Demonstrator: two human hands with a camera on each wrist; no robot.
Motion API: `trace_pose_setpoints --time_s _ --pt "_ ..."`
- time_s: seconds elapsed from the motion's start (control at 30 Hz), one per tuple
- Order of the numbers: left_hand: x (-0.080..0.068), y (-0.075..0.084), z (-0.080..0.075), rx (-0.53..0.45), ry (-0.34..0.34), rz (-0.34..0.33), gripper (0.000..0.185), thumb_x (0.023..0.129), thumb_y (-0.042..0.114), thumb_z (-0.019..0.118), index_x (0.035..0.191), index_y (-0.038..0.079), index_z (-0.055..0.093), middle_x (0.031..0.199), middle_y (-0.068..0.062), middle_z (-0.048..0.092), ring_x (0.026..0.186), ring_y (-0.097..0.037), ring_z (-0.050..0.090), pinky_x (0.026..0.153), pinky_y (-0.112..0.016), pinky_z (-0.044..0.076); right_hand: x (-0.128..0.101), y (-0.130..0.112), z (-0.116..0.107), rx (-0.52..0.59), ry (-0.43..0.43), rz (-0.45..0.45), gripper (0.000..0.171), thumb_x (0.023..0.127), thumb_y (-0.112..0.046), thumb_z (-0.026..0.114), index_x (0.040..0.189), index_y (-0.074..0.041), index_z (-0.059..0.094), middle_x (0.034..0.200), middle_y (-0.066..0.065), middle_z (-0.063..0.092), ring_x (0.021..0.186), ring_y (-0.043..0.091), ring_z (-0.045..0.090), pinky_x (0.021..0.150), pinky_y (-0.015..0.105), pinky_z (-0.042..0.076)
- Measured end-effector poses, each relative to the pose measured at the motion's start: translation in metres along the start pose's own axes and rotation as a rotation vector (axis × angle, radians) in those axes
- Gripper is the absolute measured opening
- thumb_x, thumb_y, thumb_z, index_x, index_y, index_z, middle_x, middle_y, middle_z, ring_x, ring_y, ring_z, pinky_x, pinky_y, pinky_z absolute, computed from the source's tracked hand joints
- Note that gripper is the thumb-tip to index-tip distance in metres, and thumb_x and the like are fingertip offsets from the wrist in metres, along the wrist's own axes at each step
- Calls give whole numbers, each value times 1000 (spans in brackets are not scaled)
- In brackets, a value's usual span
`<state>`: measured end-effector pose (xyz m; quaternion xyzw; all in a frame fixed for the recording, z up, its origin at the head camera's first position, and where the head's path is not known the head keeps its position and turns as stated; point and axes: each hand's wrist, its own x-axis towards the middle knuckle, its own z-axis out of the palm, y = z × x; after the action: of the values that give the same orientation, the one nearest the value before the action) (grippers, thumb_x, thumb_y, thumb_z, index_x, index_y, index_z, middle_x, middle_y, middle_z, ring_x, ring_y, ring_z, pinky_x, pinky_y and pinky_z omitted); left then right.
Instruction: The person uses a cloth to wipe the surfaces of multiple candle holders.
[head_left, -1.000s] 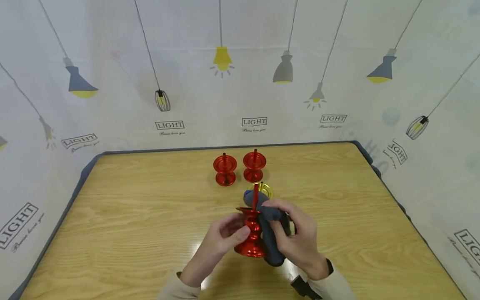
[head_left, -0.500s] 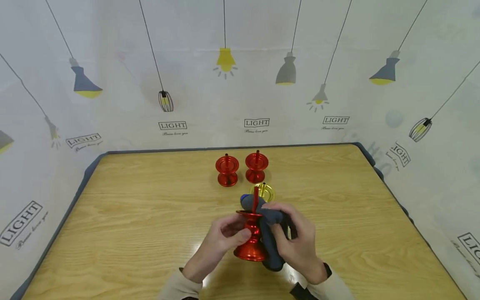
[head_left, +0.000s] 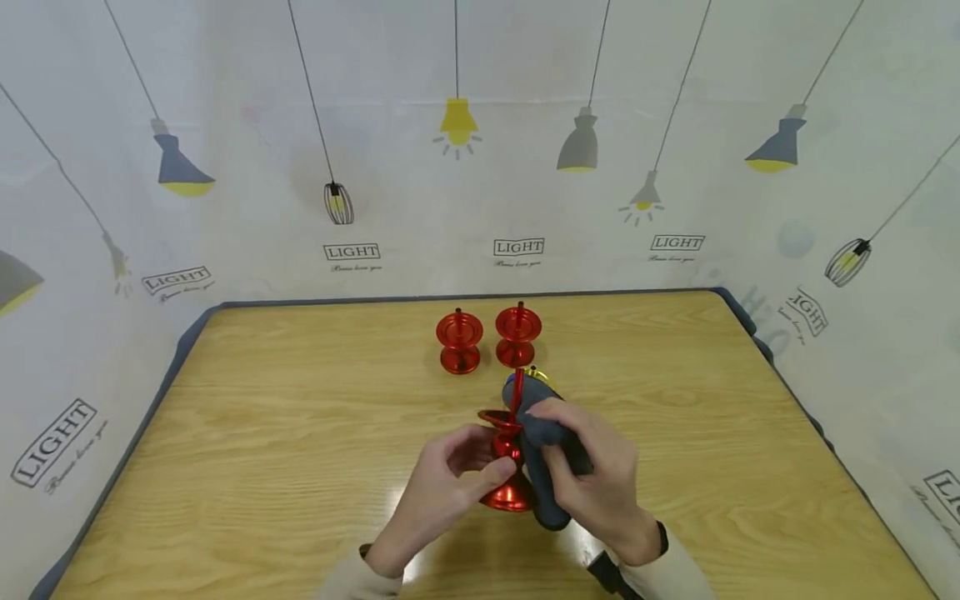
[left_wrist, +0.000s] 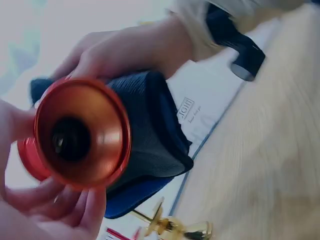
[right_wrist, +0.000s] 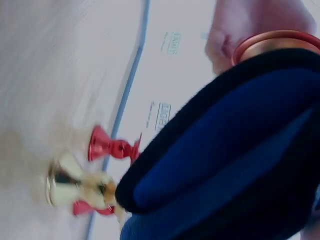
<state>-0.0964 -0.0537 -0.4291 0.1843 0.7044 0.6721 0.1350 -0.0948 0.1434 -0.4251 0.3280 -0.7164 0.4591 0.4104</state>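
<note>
- The left hand [head_left: 450, 475] pinches the stem of a red candlestick [head_left: 507, 454] in the lower middle of the frame, its fingers curled round the narrow waist; the flared base seems tilted and lifted slightly off the wooden table [head_left: 262, 433].
- The right hand [head_left: 592, 479] is clenched round a dark blue cloth [head_left: 543, 450], bunched into a thick roll and pressed against the candlestick's right side and upper rim.
- Judging by this, the wiping of this piece is under way, not finished: the cloth covers only 1 side.
- 2 more red candlesticks [head_left: 459, 342] stand upright side by side higher in the frame, untouched; a gold candlestick [left_wrist: 170, 227] shows just behind the cloth, mostly hidden in the head view.
- The held piece is glossy, metallic-looking red, with a trumpet-shaped hollow foot [left_wrist: 80, 137] and a thin spike on top; the cloth looks soft, matte and finely ribbed.
- The table has pale wood grain with a glare patch near the hands.
</note>
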Motion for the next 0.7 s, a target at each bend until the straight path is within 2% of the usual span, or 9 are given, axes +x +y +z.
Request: trace_pose_setpoints --time_s 0.1,0.2,0.27,0.37,0.43,0.5,0.53,0.57,0.7 --pt "-1 1 5 57 81 42 28 93 19 75 115 3 71 102 -15 73 88 -15 70 85 -29 58 3 -4 1 -47 -5 -87 21 99 -11 63 104 10 67 97 18 72 89 27 73 98 24 54" --pt "-1 -2 4 -25 59 56 32 93 19 75 118 0 70 103 -12 73 89 -12 69 85 -27 57 4 -7 1 -3 8 -98 21 99 -9 64 103 12 66 98 19 71 91 27 72 99 25 53" --pt "-2 -5 2 -146 -9 77 39 95 22 73 123 -5 66 107 -7 73 95 -11 68 87 -26 56 3 -7 2 72 30 -80 21 97 -6 66 103 14 65 99 21 71 95 27 71 99 26 53" --pt "-2 -11 0 -407 -184 91 40 101 28 65 128 -1 65 113 1 73 102 -9 68 92 -26 55 0 -7 2 225 52 -23 21 95 0 67 105 18 62 103 22 71 100 27 70 99 28 54" --pt "-2 -14 -1 -554 -306 97 37 104 30 58 128 3 65 114 3 73 104 -9 69 93 -27 56 -2 -7 3 320 65 26 21 93 6 67 107 20 60 105 24 71 103 26 70 97 29 55" --pt "-1 -15 -1 -621 -382 70 32 107 30 51 126 9 65 112 2 73 103 -9 69 92 -28 56 -4 -7 2 357 67 75 22 91 10 67 109 20 60 106 24 70 104 23 70 96 28 55" --pt "-1 -14 -2 -608 -385 63 34 107 30 50 126 5 65 112 3 73 103 -9 69 92 -28 56 -5 -6 1 352 66 92 22 90 11 67 109 19 61 106 24 71 105 22 70 95 27 55" --pt "0 -13 -2 -548 -353 65 35 107 30 50 125 3 65 110 4 72 102 -8 69 91 -26 56 -5 -6 0 337 64 102 21 90 11 67 109 18 61 105 24 71 104 20 70 95 27 55" --pt "1 -7 0 -204 -136 82 34 102 23 62 121 -4 65 106 -1 71 97 -9 68 88 -24 56 -1 -5 -6 121 42 34 17 95 0 66 106 13 66 99 21 71 97 21 71 96 23 54"
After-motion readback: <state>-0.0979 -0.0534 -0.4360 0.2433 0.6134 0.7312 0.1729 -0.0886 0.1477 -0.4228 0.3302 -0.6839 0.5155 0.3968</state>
